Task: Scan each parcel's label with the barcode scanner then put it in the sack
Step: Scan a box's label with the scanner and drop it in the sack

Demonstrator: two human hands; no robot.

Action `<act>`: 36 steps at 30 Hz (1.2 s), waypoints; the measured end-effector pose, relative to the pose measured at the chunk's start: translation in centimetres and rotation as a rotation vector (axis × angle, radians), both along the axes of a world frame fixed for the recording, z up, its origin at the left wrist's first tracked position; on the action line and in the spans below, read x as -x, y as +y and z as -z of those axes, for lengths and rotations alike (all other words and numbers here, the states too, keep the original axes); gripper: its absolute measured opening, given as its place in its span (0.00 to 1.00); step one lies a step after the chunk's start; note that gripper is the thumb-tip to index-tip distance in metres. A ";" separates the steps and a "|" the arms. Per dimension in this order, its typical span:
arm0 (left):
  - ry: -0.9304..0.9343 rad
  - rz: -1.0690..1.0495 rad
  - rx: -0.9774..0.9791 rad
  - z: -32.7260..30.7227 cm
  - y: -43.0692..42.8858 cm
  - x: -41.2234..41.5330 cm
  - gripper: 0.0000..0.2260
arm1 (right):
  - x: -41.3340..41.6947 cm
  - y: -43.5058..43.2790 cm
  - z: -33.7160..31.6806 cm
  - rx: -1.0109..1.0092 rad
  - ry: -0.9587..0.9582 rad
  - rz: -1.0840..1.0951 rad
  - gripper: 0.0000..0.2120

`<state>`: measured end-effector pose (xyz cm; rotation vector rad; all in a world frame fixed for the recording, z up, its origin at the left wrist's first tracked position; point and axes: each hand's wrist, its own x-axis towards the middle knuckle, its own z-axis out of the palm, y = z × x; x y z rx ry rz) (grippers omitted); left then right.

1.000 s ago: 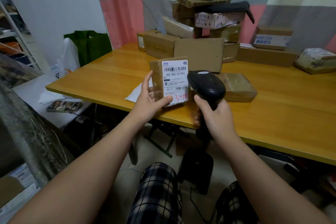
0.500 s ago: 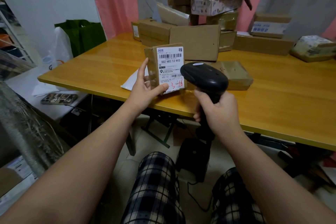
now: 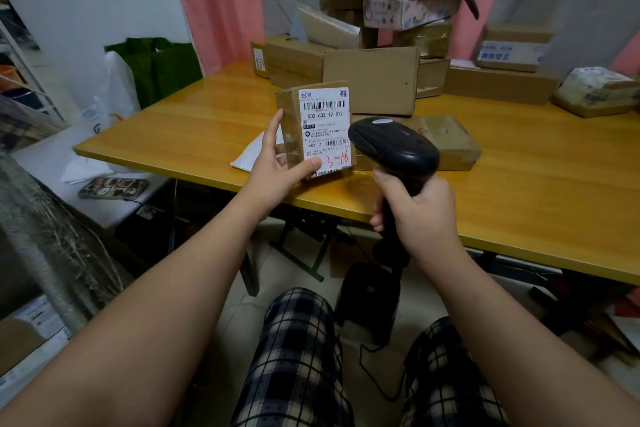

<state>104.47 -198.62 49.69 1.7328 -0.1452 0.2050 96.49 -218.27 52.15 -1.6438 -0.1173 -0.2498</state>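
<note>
left hand (image 3: 277, 166) pinches the parcel (image 3: 317, 130) upright, label facing back, while right hand (image 3: 420, 215) grips the scanner (image 3: 393, 147) just right of it, head aimed left

The small brown parcel (image 3: 290, 121) stands on end, white barcode label (image 3: 327, 128) facing us, and the black scanner (image 3: 394, 149) hovers just beside its lower right edge.

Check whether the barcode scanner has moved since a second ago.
No, barely: the barcode scanner in the right hand still covers the left end of the flat parcel lying on the table; only the camera tilted.
</note>
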 end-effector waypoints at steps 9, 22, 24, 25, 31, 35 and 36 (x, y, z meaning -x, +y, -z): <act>-0.127 -0.075 0.159 -0.5 0.0 1.8 0.41 | -0.1 1.6 0.1 -0.007 -0.048 -0.100 0.08; -0.131 -0.740 0.067 5.8 16.8 19.2 0.40 | 2.9 18.9 5.6 0.248 -0.017 -0.651 0.04; -0.130 -0.878 -0.027 6.4 20.3 21.1 0.41 | 3.4 21.7 6.6 0.266 -0.008 -0.666 0.08; -0.121 -0.945 -0.068 6.7 22.0 22.0 0.42 | 3.7 22.9 6.9 0.274 0.002 -0.673 0.09; 0.236 -1.177 -0.289 9.9 27.1 25.1 0.42 | 4.6 27.3 8.5 0.327 0.009 -0.734 0.07; 0.558 -1.089 -0.535 12.1 29.5 22.8 0.36 | 3.9 27.9 9.5 0.371 0.040 -0.682 0.07; 0.620 -1.029 -0.589 12.5 30.0 22.1 0.35 | 3.6 27.9 9.8 0.380 0.058 -0.670 0.06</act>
